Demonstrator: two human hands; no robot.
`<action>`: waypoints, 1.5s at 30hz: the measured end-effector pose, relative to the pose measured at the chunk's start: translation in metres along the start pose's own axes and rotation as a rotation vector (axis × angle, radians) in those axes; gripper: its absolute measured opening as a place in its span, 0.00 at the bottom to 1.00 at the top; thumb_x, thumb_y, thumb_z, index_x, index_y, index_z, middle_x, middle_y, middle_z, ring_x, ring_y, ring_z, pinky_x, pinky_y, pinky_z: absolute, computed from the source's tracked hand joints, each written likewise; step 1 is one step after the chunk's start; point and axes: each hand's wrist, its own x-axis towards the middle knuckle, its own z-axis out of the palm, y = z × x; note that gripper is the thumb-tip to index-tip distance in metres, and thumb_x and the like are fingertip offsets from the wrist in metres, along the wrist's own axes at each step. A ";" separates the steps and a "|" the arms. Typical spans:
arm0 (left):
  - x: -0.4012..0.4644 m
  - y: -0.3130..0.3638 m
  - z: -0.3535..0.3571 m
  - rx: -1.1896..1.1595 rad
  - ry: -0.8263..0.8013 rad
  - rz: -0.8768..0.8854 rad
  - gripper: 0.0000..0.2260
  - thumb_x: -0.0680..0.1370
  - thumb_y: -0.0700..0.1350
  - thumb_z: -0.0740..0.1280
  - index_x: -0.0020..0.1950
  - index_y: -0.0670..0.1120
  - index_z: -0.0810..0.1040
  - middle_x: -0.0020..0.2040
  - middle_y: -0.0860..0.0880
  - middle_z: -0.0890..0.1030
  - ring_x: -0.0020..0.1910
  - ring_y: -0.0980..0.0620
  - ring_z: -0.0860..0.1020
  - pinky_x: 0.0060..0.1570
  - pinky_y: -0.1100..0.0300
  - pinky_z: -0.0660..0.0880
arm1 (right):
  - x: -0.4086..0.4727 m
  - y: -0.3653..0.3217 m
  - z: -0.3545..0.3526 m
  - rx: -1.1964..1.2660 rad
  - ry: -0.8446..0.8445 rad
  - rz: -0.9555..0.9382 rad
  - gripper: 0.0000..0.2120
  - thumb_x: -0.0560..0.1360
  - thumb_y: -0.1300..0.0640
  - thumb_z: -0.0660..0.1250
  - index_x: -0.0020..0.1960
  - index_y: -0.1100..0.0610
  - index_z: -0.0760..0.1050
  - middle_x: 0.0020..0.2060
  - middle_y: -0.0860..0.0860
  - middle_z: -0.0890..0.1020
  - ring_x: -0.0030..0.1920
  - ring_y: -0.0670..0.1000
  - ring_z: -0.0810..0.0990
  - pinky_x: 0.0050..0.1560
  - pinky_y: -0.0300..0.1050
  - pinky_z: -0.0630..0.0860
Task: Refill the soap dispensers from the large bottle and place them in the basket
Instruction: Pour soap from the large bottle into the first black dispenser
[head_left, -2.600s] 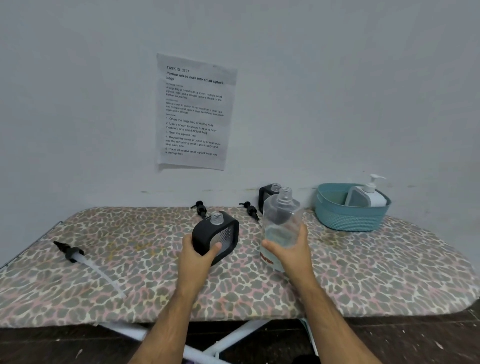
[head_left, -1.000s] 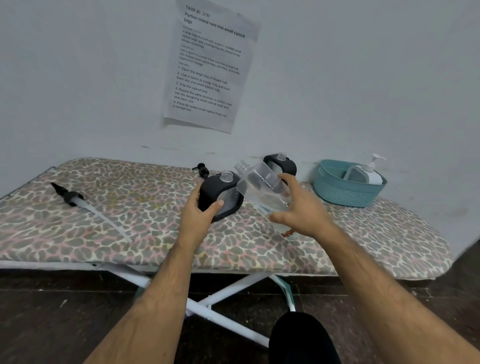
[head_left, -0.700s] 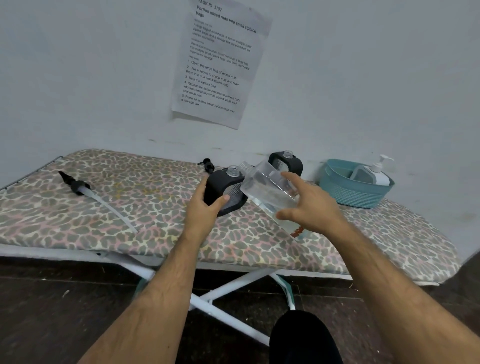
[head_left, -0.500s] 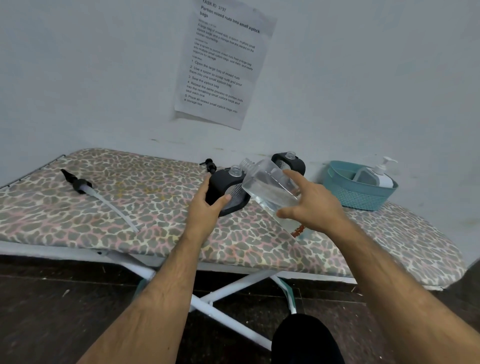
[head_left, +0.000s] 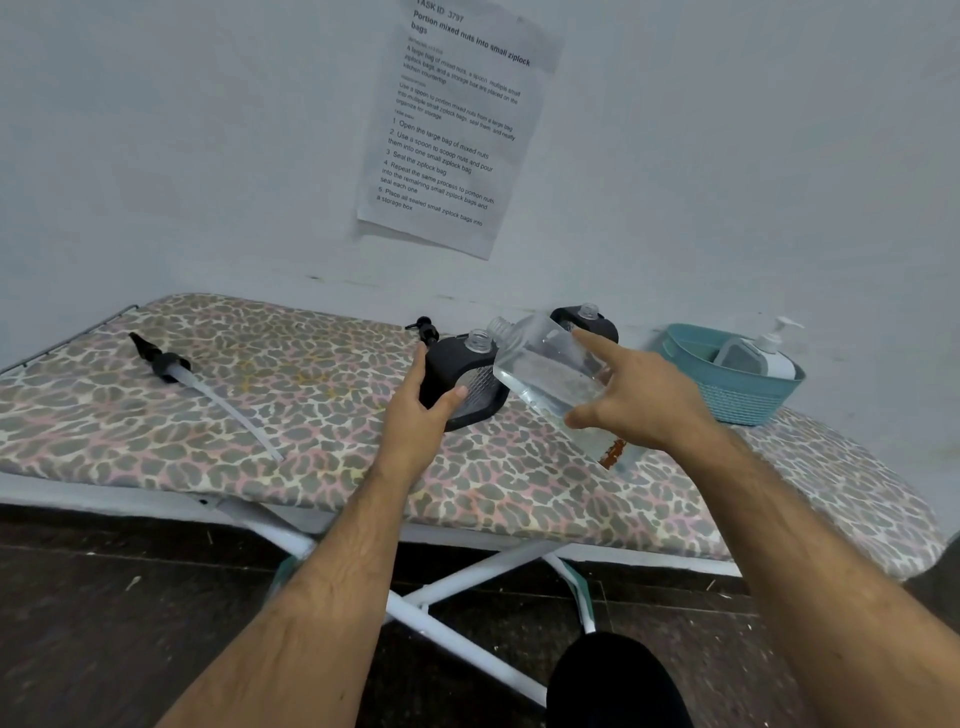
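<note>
At frame centre, the dispenser (head_left: 462, 379) is grasped by the left hand (head_left: 421, 410) on the surface (head_left: 311, 415). The bottle (head_left: 545, 369), tilted toward it, is grasped by the right hand (head_left: 644, 400).

Clear, glossy plastic forms the large bottle (head_left: 550, 374); the dispenser (head_left: 467, 382) wears a matt black casing over ribbed clear plastic. Leopard-print cloth covers the ironing board (head_left: 291, 395), beside a teal woven-look plastic basket (head_left: 737, 395).
</note>
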 end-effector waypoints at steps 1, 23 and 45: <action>0.000 -0.001 0.000 0.001 0.000 0.001 0.36 0.77 0.51 0.71 0.79 0.59 0.56 0.77 0.54 0.66 0.74 0.53 0.66 0.73 0.46 0.66 | 0.000 0.000 0.000 -0.008 0.000 -0.002 0.46 0.65 0.40 0.75 0.76 0.35 0.55 0.53 0.45 0.82 0.44 0.48 0.77 0.44 0.45 0.79; 0.000 0.000 0.001 -0.004 0.007 0.021 0.34 0.78 0.48 0.70 0.80 0.55 0.57 0.76 0.53 0.67 0.74 0.54 0.67 0.73 0.48 0.66 | 0.001 -0.012 -0.018 -0.192 -0.023 -0.053 0.45 0.67 0.40 0.73 0.78 0.38 0.53 0.51 0.44 0.81 0.43 0.48 0.75 0.36 0.42 0.71; -0.005 0.009 0.001 -0.014 0.006 0.006 0.33 0.79 0.46 0.70 0.80 0.54 0.57 0.76 0.53 0.67 0.73 0.54 0.68 0.73 0.49 0.67 | 0.007 -0.024 -0.034 -0.277 -0.074 -0.063 0.45 0.66 0.39 0.75 0.77 0.40 0.56 0.60 0.45 0.80 0.44 0.48 0.74 0.44 0.46 0.79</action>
